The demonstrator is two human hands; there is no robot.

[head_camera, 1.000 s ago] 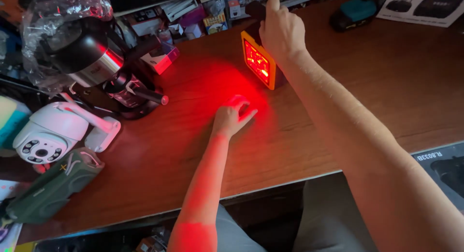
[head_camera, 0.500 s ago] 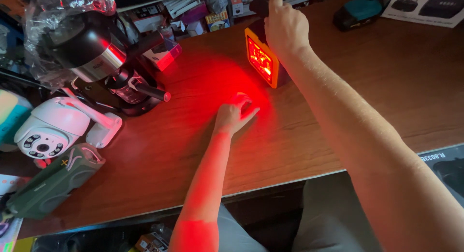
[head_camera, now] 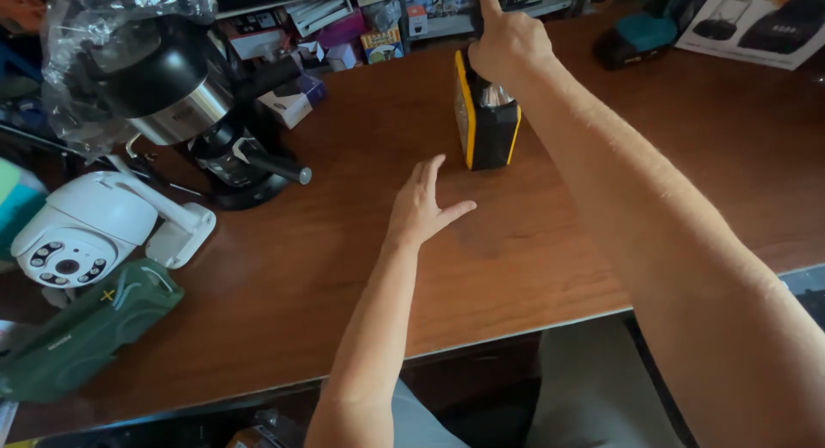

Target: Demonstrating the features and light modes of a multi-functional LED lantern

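A small black and yellow box-shaped lamp (head_camera: pixel 488 128) stands upright on the brown wooden desk (head_camera: pixel 601 216), its light off. My right hand (head_camera: pixel 509 42) rests on the lamp's top, fingers curled over it and the index finger pointing up. My left hand (head_camera: pixel 423 205) lies flat on the desk just left of and in front of the lamp, fingers spread, holding nothing.
At the left stand a plastic-wrapped black and steel appliance (head_camera: pixel 163 87), a white dome camera (head_camera: pixel 77 233) and a green padded case (head_camera: pixel 86 328). Small boxes (head_camera: pixel 344 27) line the back. A teal tool (head_camera: pixel 644 35) and a printed box (head_camera: pixel 756 22) sit back right.
The lamp's red light has gone out and the red glow on the desk and my left arm is gone. My left hand opened its fingers. The lamp now faces left.
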